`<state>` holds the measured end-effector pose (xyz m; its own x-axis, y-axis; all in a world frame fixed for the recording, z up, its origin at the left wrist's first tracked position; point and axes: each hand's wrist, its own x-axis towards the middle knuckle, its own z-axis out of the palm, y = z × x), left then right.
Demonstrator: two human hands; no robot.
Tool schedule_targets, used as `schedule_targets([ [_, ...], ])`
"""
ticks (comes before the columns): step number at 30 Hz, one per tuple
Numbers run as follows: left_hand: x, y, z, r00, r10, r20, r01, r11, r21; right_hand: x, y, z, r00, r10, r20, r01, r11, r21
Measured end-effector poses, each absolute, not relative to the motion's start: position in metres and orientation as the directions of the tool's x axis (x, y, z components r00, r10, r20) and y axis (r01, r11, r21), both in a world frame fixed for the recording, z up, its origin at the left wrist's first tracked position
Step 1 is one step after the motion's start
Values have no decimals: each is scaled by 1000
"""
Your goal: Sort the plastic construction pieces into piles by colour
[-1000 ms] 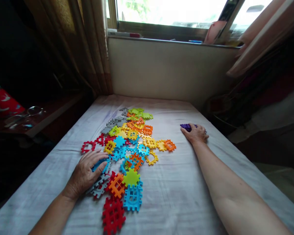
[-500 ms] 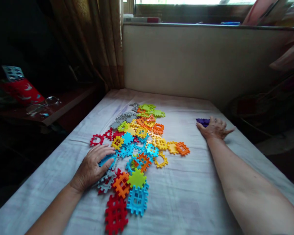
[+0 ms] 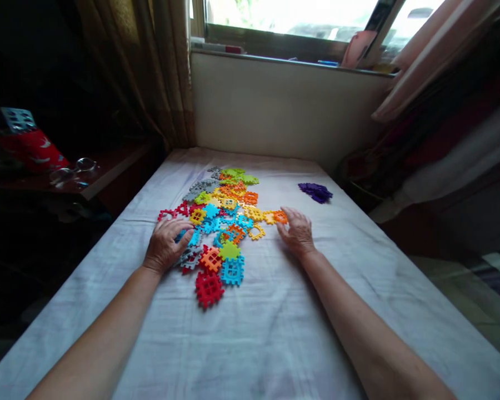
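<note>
A heap of notched plastic building tiles in several colours lies on the cloth-covered surface. My left hand rests at the heap's left side, fingers loosely spread over a blue tile that they partly cover. At the heap's right end, my right hand has its thumb and fingers apart beside an orange tile, touching or nearly touching its edge. Farther back on the right, purple tiles form a separate small pile. A red tile is nearest to me, with a blue window-like tile behind it.
Left of the bed-like surface stands a dark table with eyeglasses and a red container. A brown curtain, a pale wall and a window are at the back. Hanging cloths are on the right.
My right hand has left the purple tiles and come inward to the orange tile. The purple tiles now lie uncovered. My left hand stays on the heap; the camera view has shifted.
</note>
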<state>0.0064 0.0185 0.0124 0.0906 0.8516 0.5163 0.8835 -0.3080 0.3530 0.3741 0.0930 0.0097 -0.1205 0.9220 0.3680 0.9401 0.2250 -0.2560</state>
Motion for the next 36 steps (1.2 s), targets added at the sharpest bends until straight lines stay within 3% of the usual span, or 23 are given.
schedule_targets([
  [3,11,2,13,162,856,490,876,-353,328,350,47,14,-205,888,410,868,359,-342],
  [7,27,-38,4,376,861,342,854,-465,231,317,-2,18,-559,744,366,693,662,-286],
  [11,48,-56,-4,411,864,290,864,-471,179,292,-19,18,-657,709,256,664,705,-250],
  [20,74,-32,3,236,875,423,917,-344,201,311,-8,4,-451,788,419,708,602,-369],
  [24,74,-36,0,227,848,478,907,-362,213,326,-3,3,-220,855,470,743,459,-487],
  [29,71,-42,3,319,826,465,880,-440,179,354,8,8,105,937,334,741,150,-654],
  [33,72,-47,4,379,799,467,862,-489,137,381,18,6,293,929,225,753,-79,-654],
  [36,73,-49,2,368,796,480,867,-480,131,392,25,1,370,899,236,760,-146,-634],
])
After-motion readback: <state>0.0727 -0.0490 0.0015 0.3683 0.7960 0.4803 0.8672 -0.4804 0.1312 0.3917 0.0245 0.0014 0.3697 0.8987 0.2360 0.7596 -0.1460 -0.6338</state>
